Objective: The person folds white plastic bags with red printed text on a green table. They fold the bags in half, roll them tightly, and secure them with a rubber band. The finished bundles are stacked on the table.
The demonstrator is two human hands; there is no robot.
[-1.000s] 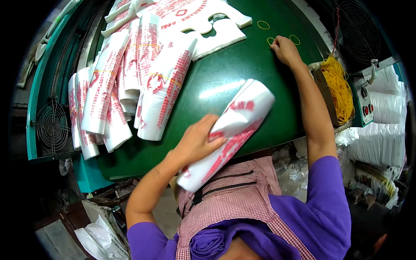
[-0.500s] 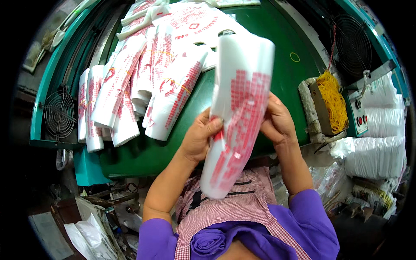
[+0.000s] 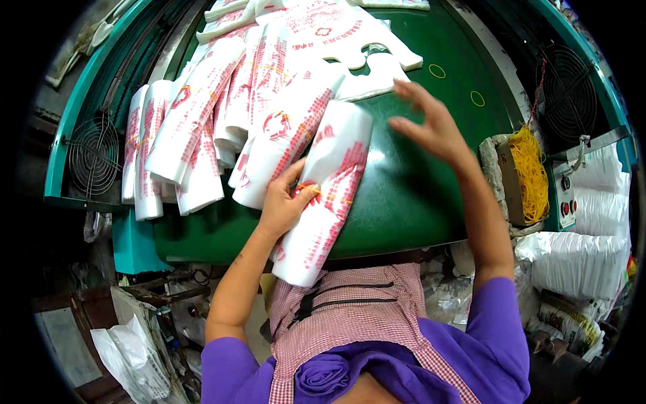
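My left hand (image 3: pixel 286 202) grips a rolled bundle of white plastic bags (image 3: pixel 330 185) with red print, tilted over the near edge of the green table (image 3: pixel 410 202). A yellow rubber band (image 3: pixel 340 197) runs round the roll's middle. My right hand (image 3: pixel 431 124) is lifted off the roll, thumb and fingers apart, holding nothing. Just beyond it lies a flat stack of white bags (image 3: pixel 377 71) with cut-out handles. To the left of my left hand rests a pile of similar banded rolls (image 3: pixel 195 111).
Yellow rubber bands fill an open box (image 3: pixel 528 175) at the table's right edge, beside a panel with red buttons (image 3: pixel 567 207). Two loose bands (image 3: pixel 437 71) lie on the table's far right. Round wire fan guards (image 3: pixel 94 158) flank both sides. White bags (image 3: pixel 579 259) are stacked at lower right.
My right hand has let go of the roll and moved up and away. My left hand has carried the roll left and down. A yellow band now shows round it.
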